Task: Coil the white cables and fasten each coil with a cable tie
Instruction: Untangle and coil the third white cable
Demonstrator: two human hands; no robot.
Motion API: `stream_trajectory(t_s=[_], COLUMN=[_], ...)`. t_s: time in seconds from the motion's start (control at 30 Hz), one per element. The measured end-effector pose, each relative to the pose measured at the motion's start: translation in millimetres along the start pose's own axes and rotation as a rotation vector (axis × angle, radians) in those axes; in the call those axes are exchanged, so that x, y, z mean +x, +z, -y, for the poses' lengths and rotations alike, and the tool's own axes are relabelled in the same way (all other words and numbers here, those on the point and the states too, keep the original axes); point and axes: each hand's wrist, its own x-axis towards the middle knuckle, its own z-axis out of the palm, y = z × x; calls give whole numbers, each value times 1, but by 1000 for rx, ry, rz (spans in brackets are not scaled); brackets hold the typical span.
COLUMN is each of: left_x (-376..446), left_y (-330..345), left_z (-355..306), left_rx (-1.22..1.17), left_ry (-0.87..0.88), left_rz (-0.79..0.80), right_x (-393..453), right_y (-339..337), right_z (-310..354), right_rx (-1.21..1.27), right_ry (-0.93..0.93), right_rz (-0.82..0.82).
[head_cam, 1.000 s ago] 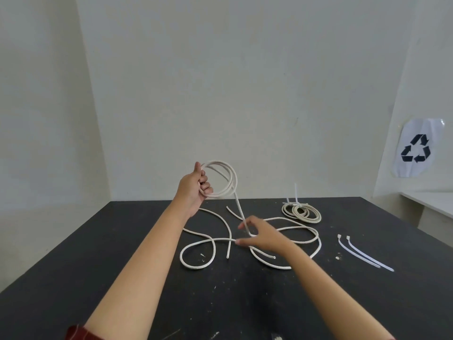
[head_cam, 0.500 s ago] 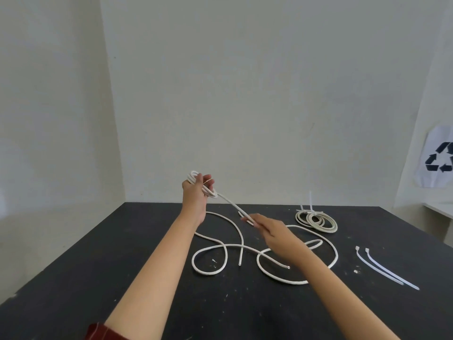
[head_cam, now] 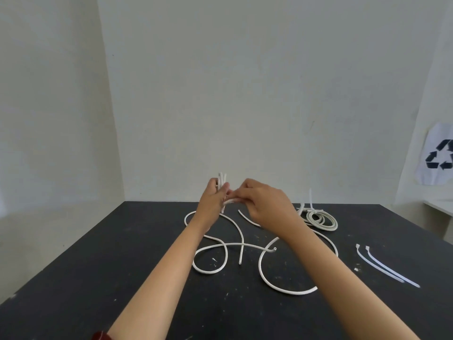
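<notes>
The left hand (head_cam: 212,201) grips a partly wound coil (head_cam: 222,180) of white cable above the black surface (head_cam: 98,266), fingers curled round it. The right hand (head_cam: 263,204) pinches the same cable beside the left. The remaining loose cable (head_cam: 282,285) lies looped on the surface. A tied coil (head_cam: 321,219) rests far right; two cable ties (head_cam: 384,267) lie well apart.

The light is soft and even, with almost no shadows. The wall lines bend at the frame's edges.
</notes>
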Motion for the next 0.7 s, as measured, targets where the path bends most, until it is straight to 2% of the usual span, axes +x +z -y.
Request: stream_trajectory(t_s=[0.17,0.27,0.33,0.5,0.63,0.7], left_x=[-11,-14,-17,-17,-18,-17], left_y=[0,-1,0,1,4,6], left_z=[-4,-8,-13,-17,-23,-29], left_rx=[-66,-84,-62,-22,-4,24], left_ry=[-26,-78,-86,-52,-131,-129], left_rz=[216,323,329,295,386,388], right_x=[8,7,5,-2,2,3], right_y=[-1,0,3,8,-5,-9], right_z=[-14,-24,-32,-46,-38,-31], right_rx=[442,522,551,706,932,892], right_ry=[81,133,166,212,342,335], right_rz=[-214,-257,-256,-79,201,317])
